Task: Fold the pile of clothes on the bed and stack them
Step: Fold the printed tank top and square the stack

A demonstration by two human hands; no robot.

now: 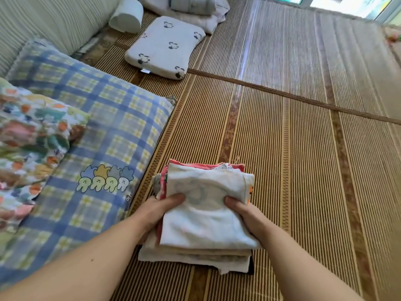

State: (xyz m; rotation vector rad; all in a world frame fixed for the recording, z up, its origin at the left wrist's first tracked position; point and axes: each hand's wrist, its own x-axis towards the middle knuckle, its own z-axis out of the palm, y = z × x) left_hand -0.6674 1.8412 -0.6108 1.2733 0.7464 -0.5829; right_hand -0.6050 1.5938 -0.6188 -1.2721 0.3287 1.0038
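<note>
Several folded garments sit as one stack [204, 224], gripped at its sides between my left hand [160, 210] and my right hand [245, 216] with thumbs on top, and with no loose clothes beside either hand on the bed [282, 170] I judge the task nearly finished.

A home bedroom: a wide bed covered by a striped woven bamboo mat [282, 137] fills the frame. A blue-and-yellow plaid pillow [97, 118] lies at left, a white contoured pillow with dark prints [165, 46] at upper centre, folded pale bedding [195, 9] at the top, and a bright window [351, 5] at upper right.
</note>
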